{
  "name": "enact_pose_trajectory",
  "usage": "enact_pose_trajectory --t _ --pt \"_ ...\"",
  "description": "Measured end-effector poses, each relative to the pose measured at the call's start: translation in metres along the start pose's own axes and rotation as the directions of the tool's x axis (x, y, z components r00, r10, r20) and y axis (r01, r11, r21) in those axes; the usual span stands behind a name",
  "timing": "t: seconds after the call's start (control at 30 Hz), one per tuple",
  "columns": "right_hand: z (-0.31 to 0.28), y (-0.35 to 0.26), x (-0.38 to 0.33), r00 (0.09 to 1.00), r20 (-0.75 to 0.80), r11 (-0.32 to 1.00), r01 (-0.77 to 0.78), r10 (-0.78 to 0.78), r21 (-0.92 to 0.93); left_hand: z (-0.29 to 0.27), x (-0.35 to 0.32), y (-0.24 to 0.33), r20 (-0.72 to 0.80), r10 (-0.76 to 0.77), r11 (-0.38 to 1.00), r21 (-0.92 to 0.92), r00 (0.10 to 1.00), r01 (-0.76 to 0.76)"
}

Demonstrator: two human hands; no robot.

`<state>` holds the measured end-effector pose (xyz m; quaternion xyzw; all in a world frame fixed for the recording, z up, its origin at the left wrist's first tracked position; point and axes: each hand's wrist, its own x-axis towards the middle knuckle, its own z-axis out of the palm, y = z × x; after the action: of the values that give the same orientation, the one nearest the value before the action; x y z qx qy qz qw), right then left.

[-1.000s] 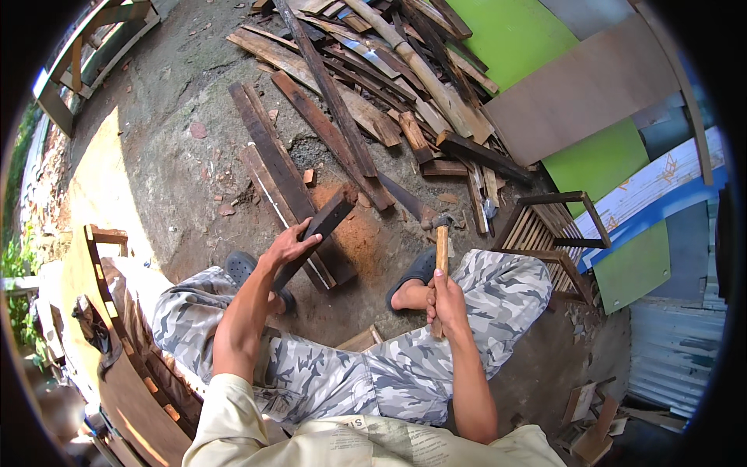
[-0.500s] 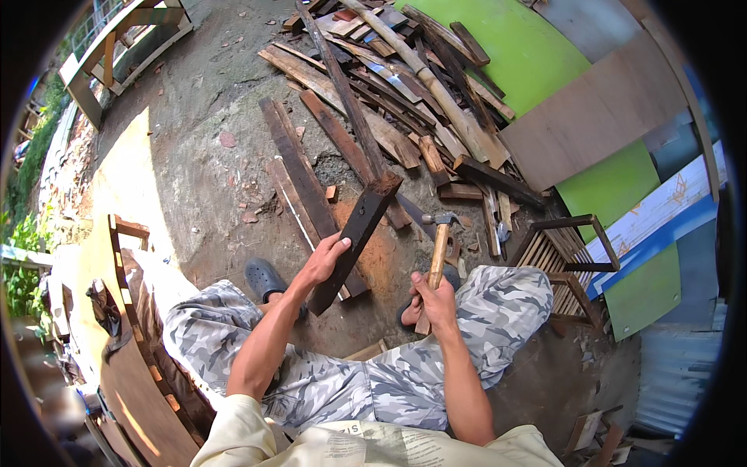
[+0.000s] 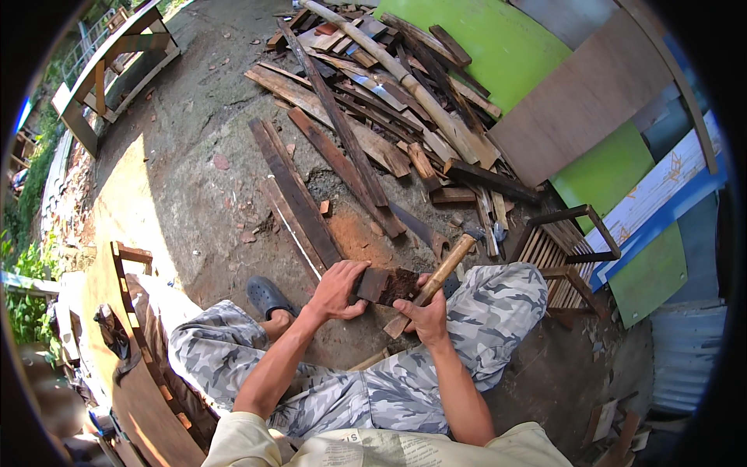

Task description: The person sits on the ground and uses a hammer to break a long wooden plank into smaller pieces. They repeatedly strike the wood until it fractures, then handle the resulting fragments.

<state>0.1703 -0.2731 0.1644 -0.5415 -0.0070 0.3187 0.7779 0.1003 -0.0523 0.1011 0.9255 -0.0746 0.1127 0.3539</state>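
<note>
A short dark wooden plank (image 3: 380, 285) is held up above my lap, its rough, broken-looking brown end turned to the right. My left hand (image 3: 336, 293) is closed round its left part. My right hand (image 3: 425, 314) grips a hammer (image 3: 445, 271) by its pale wooden handle, the head pointing up and away to the right. Fingers of that same hand also touch the plank's rough end. The plank's far end is hidden by my left hand.
Long dark boards (image 3: 292, 187) lie on the ground ahead, near a hand saw (image 3: 419, 227). Beyond is a scrap wood pile (image 3: 389, 93). To the right stand a slatted wooden frame (image 3: 560, 241) and green panels (image 3: 650, 272). A wooden bench (image 3: 117, 62) is far left, a curved board (image 3: 132, 373) near left.
The plank has been turned from a slanting upright hold to lying across, its end toward my right hand. My hands have come together, and the hammer tilts more to the right.
</note>
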Motion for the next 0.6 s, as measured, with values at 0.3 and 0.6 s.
enact_pose_trajectory --t 0.3,0.6 --pt "0.033 0.074 0.036 0.893 -0.180 0.883 0.344 -0.413 -0.321 0.026 -0.004 0.000 -0.050 -0.433 0.846 -0.369 0.900 0.386" --pt "0.019 0.111 0.038 0.936 -0.053 0.660 0.204 -0.347 -0.723 0.039 0.001 0.010 0.097 -0.603 0.730 -0.334 0.792 0.596"
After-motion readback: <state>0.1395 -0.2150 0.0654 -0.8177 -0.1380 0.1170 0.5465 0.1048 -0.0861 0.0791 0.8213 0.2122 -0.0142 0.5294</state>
